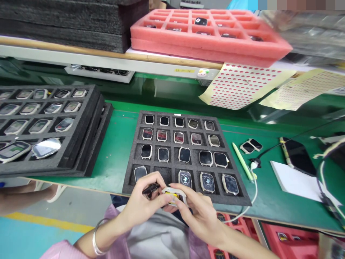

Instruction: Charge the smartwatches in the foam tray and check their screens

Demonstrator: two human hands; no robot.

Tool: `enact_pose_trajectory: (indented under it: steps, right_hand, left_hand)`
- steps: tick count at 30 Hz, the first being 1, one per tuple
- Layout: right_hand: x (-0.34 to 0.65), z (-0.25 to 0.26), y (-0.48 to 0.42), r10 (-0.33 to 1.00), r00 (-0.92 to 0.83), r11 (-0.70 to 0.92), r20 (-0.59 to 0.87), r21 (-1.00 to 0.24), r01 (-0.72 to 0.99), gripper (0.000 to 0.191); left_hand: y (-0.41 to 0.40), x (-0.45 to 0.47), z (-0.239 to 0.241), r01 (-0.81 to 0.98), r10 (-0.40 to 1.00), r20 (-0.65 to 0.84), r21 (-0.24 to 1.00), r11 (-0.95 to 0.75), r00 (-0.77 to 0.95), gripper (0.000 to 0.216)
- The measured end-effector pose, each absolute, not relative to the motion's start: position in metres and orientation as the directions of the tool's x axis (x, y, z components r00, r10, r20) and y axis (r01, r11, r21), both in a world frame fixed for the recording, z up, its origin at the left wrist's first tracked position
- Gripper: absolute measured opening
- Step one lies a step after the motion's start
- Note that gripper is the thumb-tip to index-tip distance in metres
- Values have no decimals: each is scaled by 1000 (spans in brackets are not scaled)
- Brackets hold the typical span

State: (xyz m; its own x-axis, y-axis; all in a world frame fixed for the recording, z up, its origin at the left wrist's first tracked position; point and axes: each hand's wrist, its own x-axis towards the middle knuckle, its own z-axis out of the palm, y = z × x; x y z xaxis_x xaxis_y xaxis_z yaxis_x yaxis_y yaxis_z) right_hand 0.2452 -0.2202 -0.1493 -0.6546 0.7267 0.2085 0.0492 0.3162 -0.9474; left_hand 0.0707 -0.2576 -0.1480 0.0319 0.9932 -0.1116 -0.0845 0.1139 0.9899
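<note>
My left hand and my right hand meet over the near edge of the table and both grip a small smartwatch body with a pale case and a yellow inside. The left hand's fingers also pinch a small black brush-like part against it. Just beyond the hands lies a black foam tray with a grid of pockets that hold several smartwatch bodies, their screens up. One pocket in the near row, right above my hands, is vacant.
A stack of black foam trays with watch bodies sits at the left. A pink foam tray rests on the raised shelf. Right of the tray lie a green pen, two loose watch bodies, a white cable, a phone and white paper.
</note>
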Motion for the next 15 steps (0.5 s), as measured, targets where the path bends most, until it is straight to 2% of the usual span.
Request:
enact_pose_trajectory:
  steps: [3,6,8,11,15]
  right_hand:
    - [243,-153,-220,773,-618,185,142,-983,6,40]
    - [239,-154,-217,794,-608,-98,3,-986,-132,30]
    - [237,-153,-212,778,-625,-271,-66,-932,-239,26]
    - [238,-150,-203,765,-629,-431,-139,-836,-340,22]
    - [242,-146,-195,722,-657,-561,-215,-738,-376,25]
  left_hand:
    - [-255,71,-148,-83,993,-122,989,122,2,26]
    - [-251,67,-150,-96,984,-180,980,177,-16,25]
    - [-248,62,-152,-149,973,-223,962,229,53,26]
    - [-246,54,-159,-286,945,-270,905,315,187,51]
    - [-245,51,-166,-415,934,-267,841,345,236,45]
